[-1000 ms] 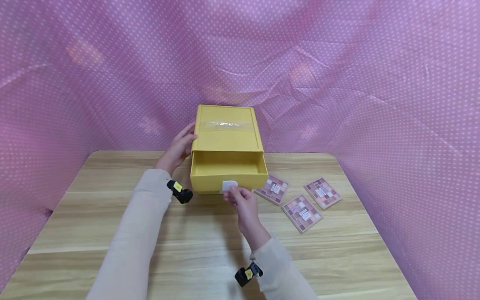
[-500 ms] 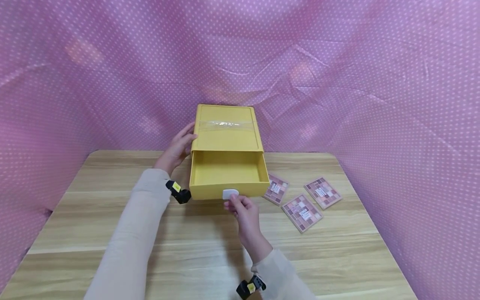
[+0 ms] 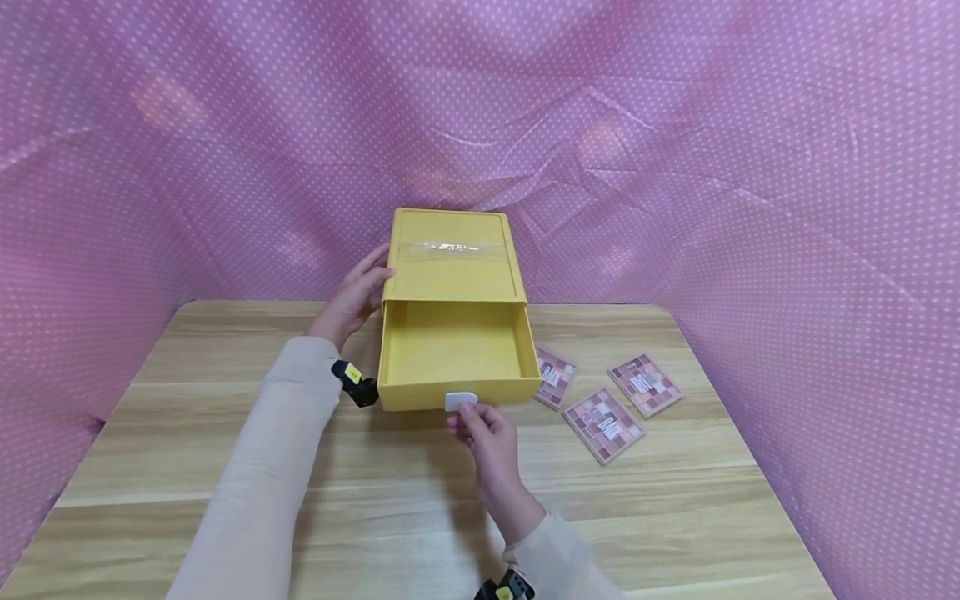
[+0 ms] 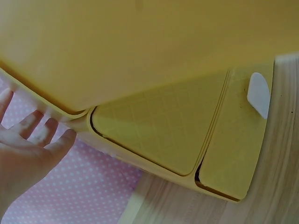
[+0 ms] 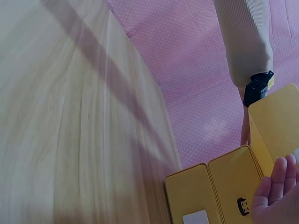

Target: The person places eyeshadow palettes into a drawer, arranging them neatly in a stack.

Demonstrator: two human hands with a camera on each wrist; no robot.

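A yellow drawer cabinet [image 3: 453,279] stands at the back of the table, clear tape across its top. Its top drawer [image 3: 408,396] is pulled far out, and the inside shows bare. My right hand [image 3: 495,454] pinches the white handle [image 3: 455,401] on that drawer's front between thumb and fingers. On the cabinet's left side rests my left hand [image 3: 348,302]; in the left wrist view its fingers [image 4: 58,142] are spread and touch the side edge. Below the drawer, that view shows two more drawer fronts, the lowest with a white tab [image 4: 259,95].
Right of the cabinet lie three flat square palettes with pinkish checks: one [image 3: 553,379] partly hidden behind the drawer, one [image 3: 604,426] nearer, one [image 3: 645,385] farther right. A pink dotted curtain [image 3: 712,167] surrounds the wooden table [image 3: 375,517].
The top drawer has slid farther out toward me, with my right hand moving back on its handle. My left hand has stayed at the cabinet's side.
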